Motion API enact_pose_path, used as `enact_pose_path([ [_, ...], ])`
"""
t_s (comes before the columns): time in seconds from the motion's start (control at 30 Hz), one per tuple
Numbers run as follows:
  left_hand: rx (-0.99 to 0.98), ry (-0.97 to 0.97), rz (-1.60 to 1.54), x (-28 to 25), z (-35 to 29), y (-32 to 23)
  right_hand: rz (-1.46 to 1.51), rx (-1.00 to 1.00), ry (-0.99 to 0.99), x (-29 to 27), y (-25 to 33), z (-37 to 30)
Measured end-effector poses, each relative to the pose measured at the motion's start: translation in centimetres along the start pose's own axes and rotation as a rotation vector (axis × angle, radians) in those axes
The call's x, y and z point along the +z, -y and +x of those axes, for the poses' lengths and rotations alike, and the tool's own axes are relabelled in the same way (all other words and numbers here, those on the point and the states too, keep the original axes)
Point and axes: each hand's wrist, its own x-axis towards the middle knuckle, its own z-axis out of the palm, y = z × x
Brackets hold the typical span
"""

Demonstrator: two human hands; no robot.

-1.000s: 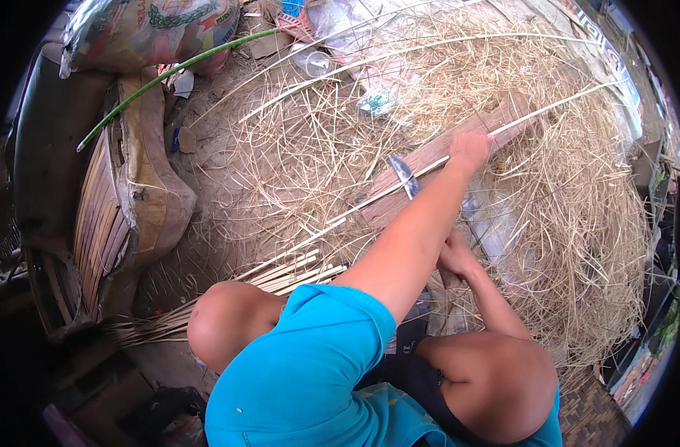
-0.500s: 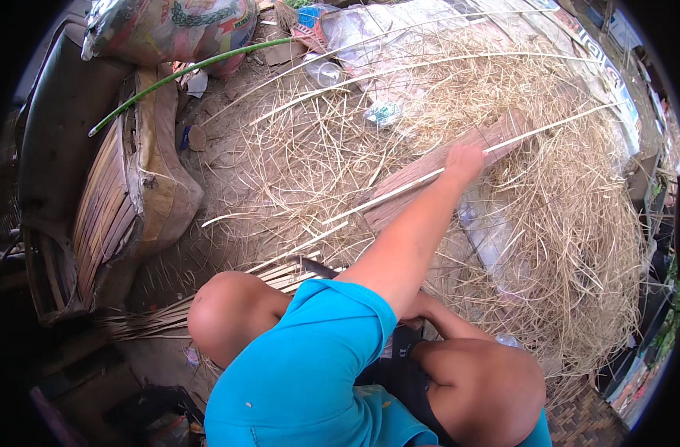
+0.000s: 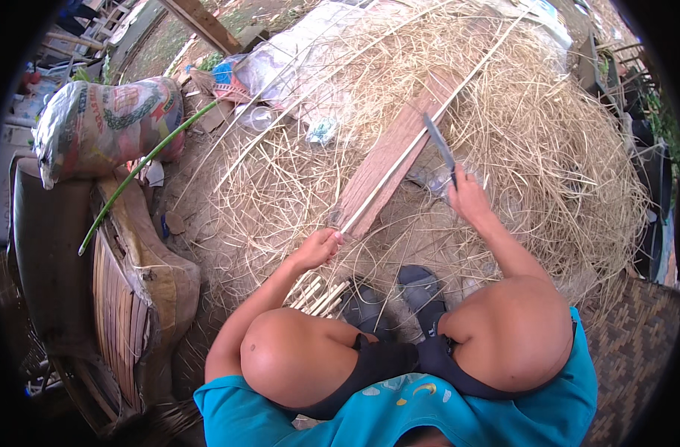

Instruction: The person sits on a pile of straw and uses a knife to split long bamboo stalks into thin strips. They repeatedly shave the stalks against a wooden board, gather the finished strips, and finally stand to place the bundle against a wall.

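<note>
a stuffed sack (image 3: 120, 127) lies beside a worn seat (image 3: 168, 287); woven matting (image 3: 627, 354) rightward

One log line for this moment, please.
left hand: grips pale strip; right hand: holds knife; strip: lies along wooden board

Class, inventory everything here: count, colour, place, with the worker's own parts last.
Flat wooden board: 1, brown, centre
Long flat strip: 1, cream, along the board
Straight metal knife: 1, grey, centre right
Thin curved shavings: uncountable, tan, mostly right
Cut slender sticks: several, cream, below the board
Smooth round stalk: 1, green, left
Bulging printed sack: 1, multicoloured, upper left
Worn slatted seat: 1, brown, left
Crumpled plastic sheeting: unclear, whitish, top
Woven mat: 1, brown, lower right
Footwear: 2, dark, lower centre
Shirt: 1, turquoise, bottom
Knees: 2, bare, bottom
Left hand: 1, bare, holding strip
Right hand: 1, bare, holding knife
</note>
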Motion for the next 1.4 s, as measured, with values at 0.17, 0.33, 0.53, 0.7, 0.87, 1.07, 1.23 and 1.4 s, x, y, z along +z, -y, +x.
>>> enact_pose_path([
  [0.17, -0.085, 0.058, -0.729, 0.8, -1.0, 4.0, -0.066, -0.268, 0.127, 1.8, 3.5, -0.2],
  [0.33, -0.131, -0.053, -0.424, 0.1, -2.2, 3.9, 0.057, 0.144, -0.073, -2.7, -3.2, 6.4],
  [0.53, 0.357, -0.702, 0.352, 5.7, -1.0, 3.8, 0.002, -0.309, -0.134, 1.1, 3.3, 1.4],
  [0.7, 0.132, -0.598, 0.413, 4.1, -3.8, 5.4, 0.077, 0.286, -0.066, -5.0, -4.1, 6.2],
  [0.87, 0.294, -0.643, 0.606, 4.8, -0.4, 3.6, 0.023, -0.246, 0.058, 2.7, 5.5, -2.5],
  [1.07, 0.188, -0.624, 0.809, 4.4, -4.0, 5.5, 0.074, -0.158, -0.008, 0.5, -1.0, 1.2],
  [1.23, 0.067, -0.461, 0.327, 2.9, -1.9, 4.1, 0.103, -0.106, -0.08, -0.6, 0.4, 2.4],
  [1.4, 0.178, -0.615, 0.348, 3.7, -1.3, 7.5, 0.054, -0.156, -0.04, 1.2, 1.9, 1.4],
])
